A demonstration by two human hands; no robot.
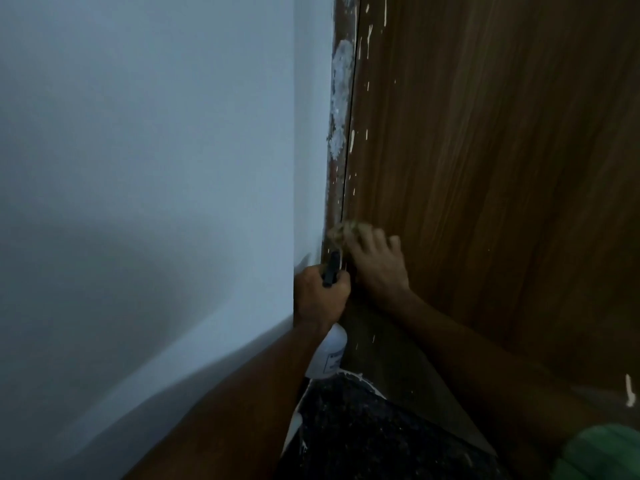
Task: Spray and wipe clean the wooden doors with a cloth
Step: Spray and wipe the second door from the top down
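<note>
Head view, dim light: a person works low at the hinge-side edge of a brown wooden door, where it meets a painted white wall. The right hand lies flat against the door near that edge, fingers spread slightly and bent over a small tan cloth, which it presses onto the wood right at the seam; the cloth shows blurred. Just beside it, toward the wall, the left hand is wrapped tight around the neck of a spray bottle, fingers closed on its black trigger head, which points up along the door's edge. The bottle's white body hangs below the fist, its label too small to read. White paint smears and drips run up the door frame above the cloth, with thinner flecks on the door itself. Below the door lies a dark speckled floor, with white spatter along its border with the wall. A patch of green fabric shows at the lower corner, well apart from the cloth.
</note>
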